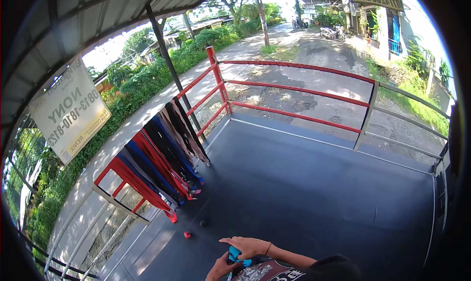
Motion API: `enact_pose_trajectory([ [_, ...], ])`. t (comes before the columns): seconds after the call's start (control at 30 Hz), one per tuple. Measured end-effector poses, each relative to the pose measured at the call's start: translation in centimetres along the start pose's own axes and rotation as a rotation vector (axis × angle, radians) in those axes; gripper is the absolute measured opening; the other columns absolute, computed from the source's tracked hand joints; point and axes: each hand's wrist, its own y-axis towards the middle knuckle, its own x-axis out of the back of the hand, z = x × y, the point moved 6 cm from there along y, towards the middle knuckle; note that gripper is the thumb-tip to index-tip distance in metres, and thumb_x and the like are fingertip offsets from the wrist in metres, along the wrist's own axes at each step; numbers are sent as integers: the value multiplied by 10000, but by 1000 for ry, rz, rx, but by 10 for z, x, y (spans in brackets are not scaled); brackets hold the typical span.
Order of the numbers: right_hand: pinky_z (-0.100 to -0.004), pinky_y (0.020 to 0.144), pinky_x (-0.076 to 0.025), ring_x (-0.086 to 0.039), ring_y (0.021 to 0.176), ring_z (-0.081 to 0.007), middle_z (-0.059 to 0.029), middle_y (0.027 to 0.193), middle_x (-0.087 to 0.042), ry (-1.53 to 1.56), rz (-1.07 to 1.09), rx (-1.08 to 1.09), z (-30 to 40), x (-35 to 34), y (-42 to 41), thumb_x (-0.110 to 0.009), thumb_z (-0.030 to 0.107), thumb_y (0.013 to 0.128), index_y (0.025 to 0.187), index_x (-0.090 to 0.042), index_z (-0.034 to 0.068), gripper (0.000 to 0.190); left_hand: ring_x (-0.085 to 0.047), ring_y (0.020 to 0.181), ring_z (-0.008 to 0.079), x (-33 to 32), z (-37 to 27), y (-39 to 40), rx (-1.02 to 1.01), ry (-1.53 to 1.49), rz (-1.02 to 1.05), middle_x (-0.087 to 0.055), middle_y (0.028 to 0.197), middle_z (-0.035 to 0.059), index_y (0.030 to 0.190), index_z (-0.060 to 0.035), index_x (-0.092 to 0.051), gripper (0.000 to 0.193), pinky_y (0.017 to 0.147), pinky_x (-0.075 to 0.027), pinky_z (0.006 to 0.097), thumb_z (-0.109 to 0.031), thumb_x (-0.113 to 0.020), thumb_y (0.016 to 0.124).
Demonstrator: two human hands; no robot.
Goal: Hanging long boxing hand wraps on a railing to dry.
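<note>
In front of my body, low in the view, my left hand [220,267] grips a bunched turquoise cloth strip [234,254], which looks like a hand wrap. Just above it, my right hand [251,246] holds the same cloth from the other side, index finger stretched out to the left. A thin dark band circles the right wrist. My dark printed shirt [270,271] is right behind the cloth. Beyond my hands, a small red roll [187,235] lies on the black ring mat [294,181], with a dark roll [202,224] near it.
Several long hand wraps [162,159] in red, blue, black and grey hang over the left ropes. A red corner post [219,80] joins them to the red far ropes [294,84]. A banner [70,111] with writing hangs at left. A road [312,60] runs outside.
</note>
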Motion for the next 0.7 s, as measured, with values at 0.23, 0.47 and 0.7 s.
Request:
enact_pose_trajectory([
  [0.23,-439,898,-450,-551,1005,-363,-176,1032,-566,-109,-15,-239,-34,23,-29,-696,249,671,1423,-292,126,863,-582,540,99,54,-6,-30,162,-188,-170,-603,591,48,820,11,-618,251,523,-457,252,-216,-622,927],
  [0.47,-470,923,-447,-549,1038,-388,-220,1117,-571,-35,2,-309,-56,45,-61,-680,271,671,1394,-306,116,828,-571,475,110,124,54,-85,197,-135,-516,-579,560,40,801,25,-625,263,454,-446,261,-209,-625,922],
  [0.7,-435,909,-440,-544,1023,-370,-215,1114,-529,101,-17,-196,-59,19,-56,-662,245,694,1405,-284,103,818,-509,549,117,121,135,-84,291,-191,-554,-569,702,54,1441,-117,-367,658,443,-415,302,-214,-650,856],
])
